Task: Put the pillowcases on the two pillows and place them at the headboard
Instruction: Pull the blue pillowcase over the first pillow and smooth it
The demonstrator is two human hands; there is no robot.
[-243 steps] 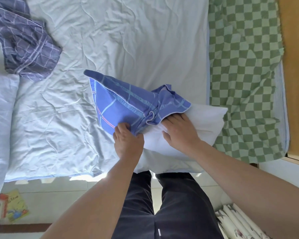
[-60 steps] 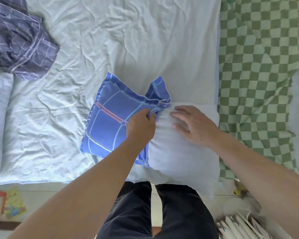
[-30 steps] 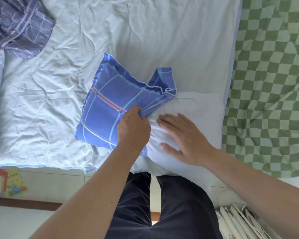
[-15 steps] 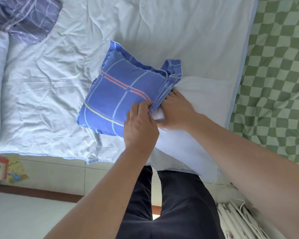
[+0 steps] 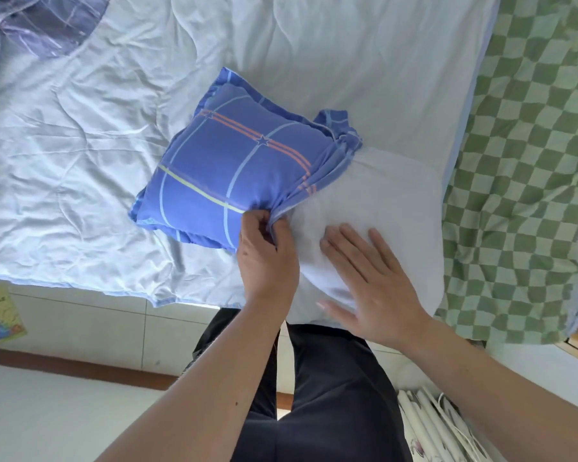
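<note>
Left hand (image 5: 264, 251) pinches the bunched hem of a blue plaid cotton pillowcase (image 5: 234, 175); right hand (image 5: 371, 281), fingers flat, presses the bare white pillow (image 5: 391, 208) stretching toward three o'clock on the pale bed (image 5: 80, 145).

We record the pillowcase (image 5: 234, 175) as royal blue, crossed by pale blue lines, one yellow-green line and paired orange stripes with small stars. The pillow (image 5: 381, 208) is plain white. The quilt (image 5: 114, 128) is very pale blue. The blanket (image 5: 521, 181) is a green and pale green check. The second pillowcase (image 5: 47, 21) is greyish purple with light lines. Trousers (image 5: 331, 395) are dark.
</note>
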